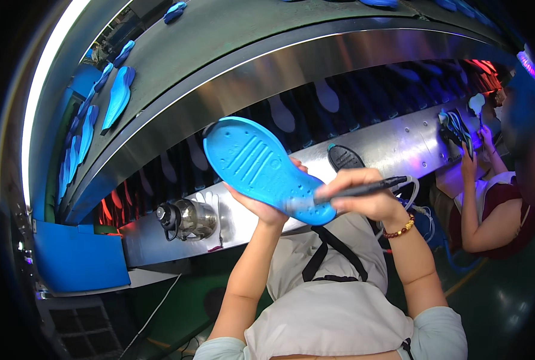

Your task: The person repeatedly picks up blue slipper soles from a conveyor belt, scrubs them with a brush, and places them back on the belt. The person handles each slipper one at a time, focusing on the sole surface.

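Note:
A bright blue shoe sole [246,153] is tilted in front of me, its ribbed and dimpled face toward me. My left hand [260,207] supports it from below and behind, with the fingers wrapped around its edge. In my right hand [372,195] is a black-handled brush [360,190], gripped like a pen, with thin pale tubes at its back end. Its pale tip is blurred over the narrower end of the sole. A small dark sole [345,157] lies on the metal bench just beyond my right hand.
A lidded clear bottle [192,219] stands on the metal bench [393,141] at left. Beyond, a green conveyor belt [231,30] carries blue soles [119,96], above a shelf of dark and pale shoe parts [282,114]. At right, another person [489,207] holds a striped shoe part [456,129].

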Tool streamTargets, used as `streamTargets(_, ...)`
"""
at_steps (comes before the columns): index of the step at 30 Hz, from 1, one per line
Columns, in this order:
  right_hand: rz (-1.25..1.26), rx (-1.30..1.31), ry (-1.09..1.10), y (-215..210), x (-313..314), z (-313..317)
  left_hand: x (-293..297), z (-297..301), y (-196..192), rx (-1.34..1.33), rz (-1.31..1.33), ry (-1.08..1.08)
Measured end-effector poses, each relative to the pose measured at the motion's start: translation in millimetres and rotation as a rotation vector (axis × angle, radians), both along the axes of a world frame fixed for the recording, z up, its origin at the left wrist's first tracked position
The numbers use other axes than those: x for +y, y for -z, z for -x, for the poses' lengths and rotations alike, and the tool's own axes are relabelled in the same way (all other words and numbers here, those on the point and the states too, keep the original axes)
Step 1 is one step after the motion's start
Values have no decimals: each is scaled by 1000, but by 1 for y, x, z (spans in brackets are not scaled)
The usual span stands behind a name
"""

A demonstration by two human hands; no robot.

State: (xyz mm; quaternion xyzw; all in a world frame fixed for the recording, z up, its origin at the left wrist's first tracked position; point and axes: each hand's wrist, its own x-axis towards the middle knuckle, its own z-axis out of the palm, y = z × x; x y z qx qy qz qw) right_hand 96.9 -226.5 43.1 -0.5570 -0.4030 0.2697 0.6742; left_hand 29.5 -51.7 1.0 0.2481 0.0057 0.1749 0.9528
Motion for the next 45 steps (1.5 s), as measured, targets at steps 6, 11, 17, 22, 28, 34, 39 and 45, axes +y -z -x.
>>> streamTargets(6,-43,-258,-181,7,-11,-5,10,0,-6,-106,-24,-121)
streamTargets(11,117,-238,24,13,-10,-2,10,-1,-16,-90,-19,-105)
streamTargets(17,82,95,78,6,-22,0,10,-2,-26,46,14,-144)
streamTargets(22,45,-227,-70,4,-21,-1,12,-4,-27,54,-81,-132)
streamTargets(28,137,-60,53,14,-20,0,12,-10,-28,85,-85,-110)
streamTargets(34,2,193,23,21,-20,-7,11,-14,-28,126,-108,-98)
streamTargets(39,81,-128,-71,16,-19,-3,16,-10,-20,98,-50,-61)
streamTargets(45,131,129,99,36,-13,0,15,-9,-6,169,-33,-100)
